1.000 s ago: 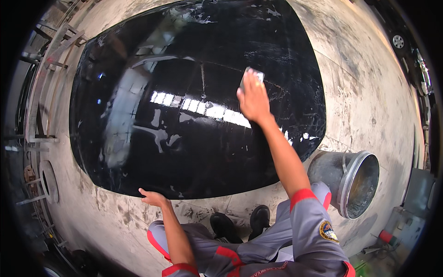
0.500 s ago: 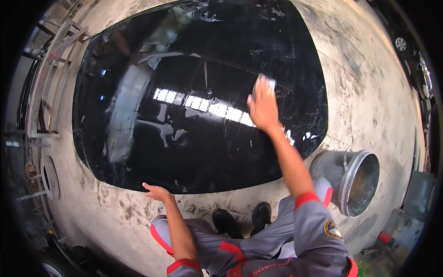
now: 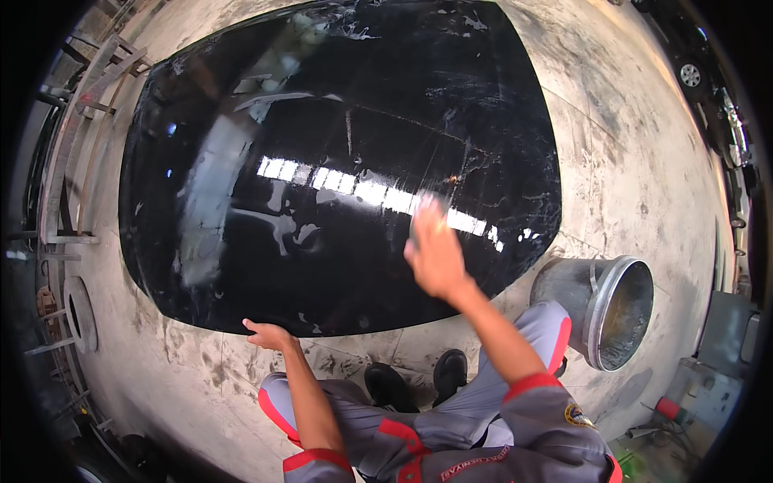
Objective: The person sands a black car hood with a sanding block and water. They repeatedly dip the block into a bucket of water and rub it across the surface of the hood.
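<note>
A glossy black car hood, wet with streaks and puddles, lies in front of me and mirrors a row of bright lights. My left hand grips its near edge, thumb over the top and fingers hidden underneath. Over the right half of the panel, my right hand presses a small grey pad flat against the surface. Motion blurs the fingertips, and the hand covers most of the pad, so its exact kind cannot be made out.
A metal drum lies tipped beside my right knee, its mouth facing right. A wooden rack and a tyre-like ring stand at left. A dark car is at far right, with grey equipment nearer.
My right hand has swept toward me and slightly left across the hood with the pad. My left hand keeps its hold on the near edge. The whole view has shifted slightly.
</note>
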`<state>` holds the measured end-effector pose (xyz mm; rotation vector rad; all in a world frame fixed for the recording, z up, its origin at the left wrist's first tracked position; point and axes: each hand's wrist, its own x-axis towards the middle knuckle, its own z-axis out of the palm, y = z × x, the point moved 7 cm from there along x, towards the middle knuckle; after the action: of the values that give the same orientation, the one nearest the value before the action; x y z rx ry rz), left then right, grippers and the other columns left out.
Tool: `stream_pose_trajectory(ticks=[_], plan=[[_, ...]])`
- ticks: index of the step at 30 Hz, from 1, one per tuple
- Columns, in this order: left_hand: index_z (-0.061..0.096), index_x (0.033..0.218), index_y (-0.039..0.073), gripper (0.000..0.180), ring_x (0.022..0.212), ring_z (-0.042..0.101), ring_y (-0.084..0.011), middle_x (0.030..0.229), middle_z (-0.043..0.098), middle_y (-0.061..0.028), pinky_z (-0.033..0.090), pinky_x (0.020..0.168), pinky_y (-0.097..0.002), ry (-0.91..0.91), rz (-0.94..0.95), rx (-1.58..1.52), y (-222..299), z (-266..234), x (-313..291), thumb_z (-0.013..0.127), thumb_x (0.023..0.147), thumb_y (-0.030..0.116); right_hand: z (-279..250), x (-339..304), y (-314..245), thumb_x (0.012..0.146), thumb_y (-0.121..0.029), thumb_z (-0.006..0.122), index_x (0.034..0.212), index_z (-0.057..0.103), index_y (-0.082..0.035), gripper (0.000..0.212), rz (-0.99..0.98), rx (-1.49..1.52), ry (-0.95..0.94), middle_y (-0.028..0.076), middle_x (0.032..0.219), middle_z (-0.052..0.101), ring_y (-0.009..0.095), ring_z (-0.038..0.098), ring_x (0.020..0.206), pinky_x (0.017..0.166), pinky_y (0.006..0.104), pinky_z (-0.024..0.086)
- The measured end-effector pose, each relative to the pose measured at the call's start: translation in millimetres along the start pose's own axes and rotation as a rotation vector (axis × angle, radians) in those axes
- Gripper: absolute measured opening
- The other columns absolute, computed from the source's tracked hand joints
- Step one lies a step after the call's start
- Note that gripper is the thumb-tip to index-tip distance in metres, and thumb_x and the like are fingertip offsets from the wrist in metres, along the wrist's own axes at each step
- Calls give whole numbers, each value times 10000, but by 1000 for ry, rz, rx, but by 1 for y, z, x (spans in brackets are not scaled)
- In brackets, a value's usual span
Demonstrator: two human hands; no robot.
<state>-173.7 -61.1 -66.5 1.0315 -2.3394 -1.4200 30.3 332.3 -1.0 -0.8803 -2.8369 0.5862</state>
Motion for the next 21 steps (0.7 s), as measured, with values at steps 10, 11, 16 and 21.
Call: stream_pose_trajectory(ticks=[10,11,16,21], plan=[[479,1284,-151,768,1161,610,-497,1286,563,-396,498,1028,-532,-15,-3,66,-1,15,-16,456,1035,575,-44,70,113,1057,-267,471,1576,284,47,635,177,-135,325,269,1649,270,412,249,1542,1247,509,228],[481,1289,-152,774,1169,605,-507,1290,562,-403,493,1031,-542,15,2,84,0,7,-11,454,1035,578,-26,32,76,1052,-274,483,1580,282,40,647,140,-120,295,256,1656,267,408,248,1544,1248,512,226],[472,1313,-131,773,1159,615,-504,1292,566,-392,500,1034,-540,19,-54,99,6,4,-14,432,1036,589,-9,-59,30,981,-232,577,1572,281,64,725,10,21,-31,302,1651,231,444,240,1540,1249,521,222],[458,1335,-121,762,1170,610,-487,1325,546,-384,501,1051,-522,-45,-55,57,-11,24,-20,446,1034,579,-70,81,178,1079,-301,408,1587,266,31,623,275,-159,274,260,1652,272,410,264,1534,1225,504,263]])
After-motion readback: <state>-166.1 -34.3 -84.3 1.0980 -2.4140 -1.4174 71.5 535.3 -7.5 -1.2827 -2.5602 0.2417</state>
